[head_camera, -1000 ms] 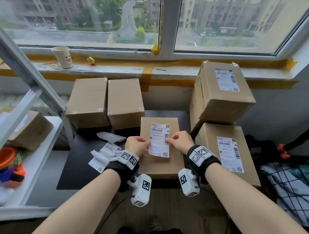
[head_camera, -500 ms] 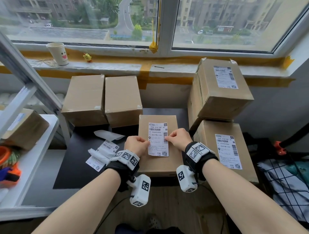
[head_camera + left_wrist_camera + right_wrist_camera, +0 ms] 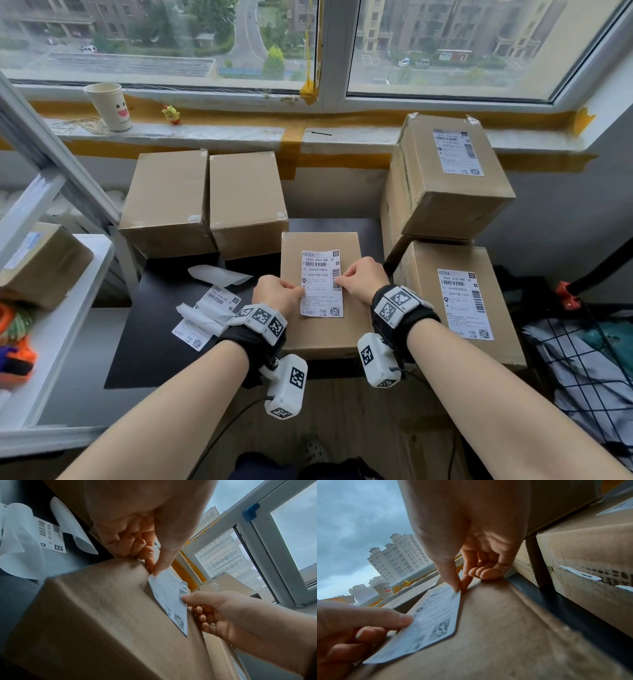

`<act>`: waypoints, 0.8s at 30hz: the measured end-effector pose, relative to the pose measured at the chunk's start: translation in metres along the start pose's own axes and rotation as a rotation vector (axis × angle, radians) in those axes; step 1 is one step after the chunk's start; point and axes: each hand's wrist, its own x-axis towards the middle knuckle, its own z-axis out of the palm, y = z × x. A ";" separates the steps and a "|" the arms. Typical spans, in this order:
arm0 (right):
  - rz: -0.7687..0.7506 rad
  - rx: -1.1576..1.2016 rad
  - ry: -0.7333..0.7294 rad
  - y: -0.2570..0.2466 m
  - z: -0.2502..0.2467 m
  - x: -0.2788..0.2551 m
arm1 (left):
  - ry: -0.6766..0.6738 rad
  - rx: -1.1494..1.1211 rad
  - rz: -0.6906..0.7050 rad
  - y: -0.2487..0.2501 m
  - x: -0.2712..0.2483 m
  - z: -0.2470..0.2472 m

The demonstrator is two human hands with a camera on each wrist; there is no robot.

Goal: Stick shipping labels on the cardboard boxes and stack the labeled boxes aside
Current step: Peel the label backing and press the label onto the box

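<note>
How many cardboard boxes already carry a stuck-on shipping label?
2, stacked at right: the upper box and the lower box. The shelf box at left may carry one too; unclear.

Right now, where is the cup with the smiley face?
In the head view, the cup stands on the windowsill at far left, beside a little yellow toy.

Label (image 3: 321, 283) lies on box (image 3: 320, 334), between plain boxes (image 3: 205, 202) left and labelled stack (image 3: 448, 240) right.
</note>
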 end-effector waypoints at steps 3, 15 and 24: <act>0.007 -0.039 0.003 -0.002 -0.001 0.001 | 0.003 0.033 0.004 0.002 0.000 0.000; -0.031 -0.247 0.048 -0.002 -0.004 0.003 | -0.037 0.146 0.065 0.004 0.009 -0.007; -0.435 -0.449 -0.097 -0.001 0.019 0.002 | -0.156 0.851 0.734 0.010 0.028 0.006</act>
